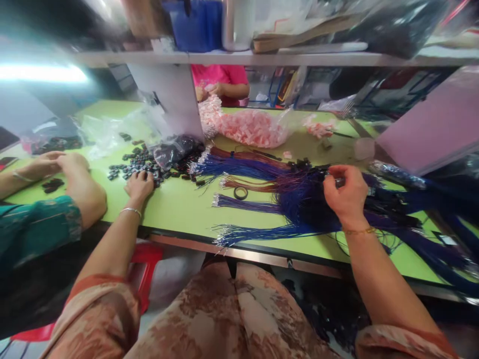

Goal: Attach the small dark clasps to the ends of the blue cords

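Observation:
My left hand point(139, 185) rests on a scatter of small black connector pieces point(132, 163) on the green table point(179, 204), its fingers curled over a few of them. My right hand point(346, 194) is raised over a heap of blue and purple wires point(299, 199), fingers pinched on a small piece I cannot make out. Bundles of blue wires point(254, 233) and brown wires point(250, 183) fan out between my hands, bare ends pointing left.
A co-worker's hands in a teal sleeve point(71, 169) lie at the left. Another person in pink point(220, 82) sits across, behind a bag of pink parts point(250, 127). A black ring point(240, 193), a white upright panel point(175, 99) and a pink board point(430, 129) stand nearby.

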Tool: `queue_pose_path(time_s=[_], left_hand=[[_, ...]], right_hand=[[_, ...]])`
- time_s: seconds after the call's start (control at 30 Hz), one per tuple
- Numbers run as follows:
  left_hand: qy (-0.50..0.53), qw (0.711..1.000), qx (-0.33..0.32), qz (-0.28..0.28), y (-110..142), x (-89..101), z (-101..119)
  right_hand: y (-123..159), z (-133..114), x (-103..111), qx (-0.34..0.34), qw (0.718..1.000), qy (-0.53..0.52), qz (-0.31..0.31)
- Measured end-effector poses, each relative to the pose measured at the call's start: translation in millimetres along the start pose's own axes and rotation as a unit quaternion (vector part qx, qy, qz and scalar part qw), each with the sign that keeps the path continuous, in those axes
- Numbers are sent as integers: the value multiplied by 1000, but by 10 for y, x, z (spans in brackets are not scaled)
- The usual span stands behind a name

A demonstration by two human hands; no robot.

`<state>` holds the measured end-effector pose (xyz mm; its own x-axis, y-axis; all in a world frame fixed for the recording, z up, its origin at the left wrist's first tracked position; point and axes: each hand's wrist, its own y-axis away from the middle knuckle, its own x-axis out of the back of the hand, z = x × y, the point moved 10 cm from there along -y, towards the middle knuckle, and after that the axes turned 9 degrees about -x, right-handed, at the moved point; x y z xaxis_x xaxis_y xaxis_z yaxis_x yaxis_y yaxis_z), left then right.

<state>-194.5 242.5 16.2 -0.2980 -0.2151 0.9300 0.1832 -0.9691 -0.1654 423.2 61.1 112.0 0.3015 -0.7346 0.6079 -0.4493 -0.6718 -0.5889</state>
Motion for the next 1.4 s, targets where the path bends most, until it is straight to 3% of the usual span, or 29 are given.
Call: queue_pose_path(time_s=[0.03, 0.07, 0.1, 0.17, 0.2, 0.27, 0.43, 0.7, 0.87, 1.0, 1.2, 1.3, 1.37, 1.4], left_hand=[[-17, 1000, 3, 3, 17, -26, 50], [-29, 1000, -1, 5, 42, -62, 125], [-36, 999, -9, 7, 76, -104, 213], [-44, 999, -16, 11, 171, -189, 379], [-41, 999, -23, 8, 227, -238, 463], [-31, 999, -38, 4, 344, -315, 618], [6, 999, -43, 23, 571, -338, 760], [213, 973, -59, 60, 722, -193, 522], [89, 984, -121, 96, 1025, -38, 535], [29, 983, -167, 69, 1240, -74, 711], [15, 989, -144, 17, 1350, -73, 819], [149, 981, -125, 17, 1408, -37, 913], [319, 943, -95, -11, 1483, -113, 1027], [408, 909, -69, -41, 1541, -198, 1106]], right_hand=[[112, -237, -36, 25, 998, -44, -32], [264, -509, -175, 60, 988, -86, -110], [460, -788, -346, 96, 968, -119, -200], [971, -1288, -719, 172, 898, -132, -383], [1205, -1456, -872, 200, 867, -114, -441], [1510, -1625, -1126, 227, 836, -59, -496], [1719, -1637, -1467, 231, 819, 37, -524], [1796, -1707, -1409, 277, 808, 75, -514], [1807, -1729, -1386, 283, 807, 48, -515], [1818, -1719, -1413, 279, 804, 26, -524], [1668, -1612, -1392, 209, 847, -51, -486], [1606, -1582, -1394, 141, 845, -153, -492], [1589, -1582, -1413, 109, 836, -204, -497], [1584, -1581, -1426, 96, 833, -220, -499]])
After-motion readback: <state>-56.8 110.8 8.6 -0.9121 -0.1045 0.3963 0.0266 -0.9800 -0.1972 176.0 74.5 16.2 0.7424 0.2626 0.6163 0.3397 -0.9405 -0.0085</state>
